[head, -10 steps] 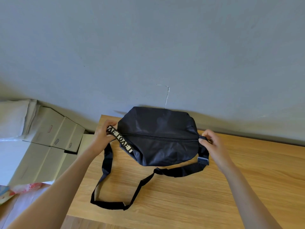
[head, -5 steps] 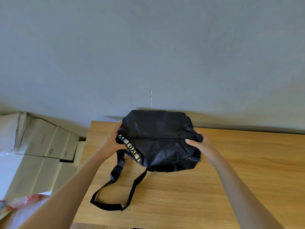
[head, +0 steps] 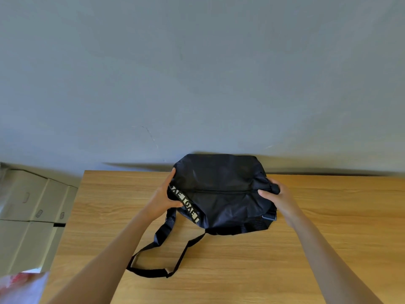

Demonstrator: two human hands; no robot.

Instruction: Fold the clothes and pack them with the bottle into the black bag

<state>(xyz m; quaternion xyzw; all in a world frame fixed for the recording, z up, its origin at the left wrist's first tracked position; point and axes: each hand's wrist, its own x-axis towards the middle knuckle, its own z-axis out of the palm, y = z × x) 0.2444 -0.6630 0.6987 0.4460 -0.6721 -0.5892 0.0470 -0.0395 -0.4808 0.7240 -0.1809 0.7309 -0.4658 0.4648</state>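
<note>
Bag [head: 221, 194] of black fabric lies on the wooden worktop [head: 306, 249], at the far edge toward 12 o'clock and close to the grey wall [head: 197, 73]. Its long axis runs from 9 o'clock to 3 o'clock, and the closed zipper [head: 219, 191] follows the same line across the upper face. The cloth looks thin and smooth, like nylon, with soft wrinkles; the body is rounded and full, wider in the middle and narrower at both ends.

The left hand [head: 163, 197] grips the end at 9 o'clock: the thumb lies on top of the fabric and the fingers [head: 175, 204] curl under, beside a woven band with pale letters [head: 186, 205] that goes diagonally down toward 5 o'clock. The right hand [head: 277, 197] grips the end at 3 o'clock, with the fingers bent around a bunch of fabric at the end of the zipper.

A flat black shoulder strap [head: 157, 253] leaves the bag at the left end and lies in a loose loop on the worktop toward 7 o'clock. A small grey buckle [head: 269, 217] sits at the near right corner of the bag.

The worktop has light wood grain that runs left to right. At 9 o'clock, off the worktop, stand plain cardboard boxes [head: 32, 207]. At 7 o'clock a red-and-white piece [head: 19, 286] is blurred and I cannot tell what it is.
</note>
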